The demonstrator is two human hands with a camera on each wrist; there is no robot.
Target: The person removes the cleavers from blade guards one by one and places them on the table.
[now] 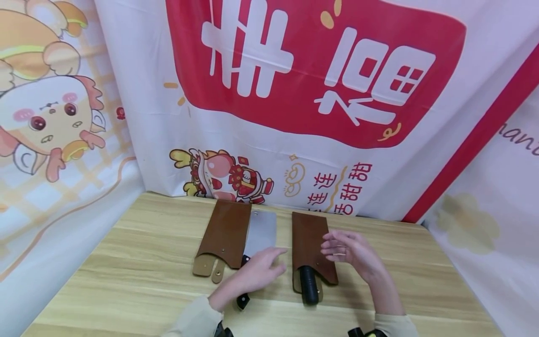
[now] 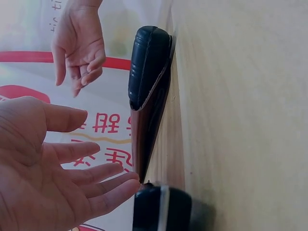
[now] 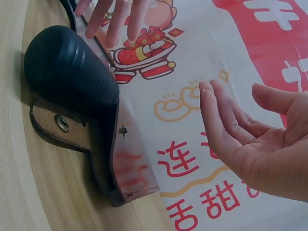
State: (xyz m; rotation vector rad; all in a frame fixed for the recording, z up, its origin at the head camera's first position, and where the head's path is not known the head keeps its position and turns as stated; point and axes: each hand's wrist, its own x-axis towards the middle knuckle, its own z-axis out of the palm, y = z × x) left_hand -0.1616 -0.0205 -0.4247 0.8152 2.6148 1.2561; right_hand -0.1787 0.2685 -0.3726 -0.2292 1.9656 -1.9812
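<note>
My left hand (image 1: pixel 258 270) hovers over the handle of a cleaver (image 1: pixel 262 229) with a broad steel blade. Its fingers are extended and hold nothing; the left wrist view shows the same hand (image 2: pixel 62 168) with spread fingers. Left of the blade, partly overlapping it, lies a brown leather sheath (image 1: pixel 229 229) with its flap and snap strap unfastened. A second brown sheath (image 1: pixel 309 236) lies to the right, with a black handle (image 1: pixel 309 288) sticking out and its blade hidden inside. Beside that sheath, my right hand (image 1: pixel 351 252) is raised, fingers loosely bent, holding nothing.
All of it lies on a light wood-grain table (image 1: pixel 126 281). Behind the table hangs a white cloth (image 1: pixel 147 140) with a red printed panel, close to the sheaths' far ends. Printed cloth also hangs along the left and right sides.
</note>
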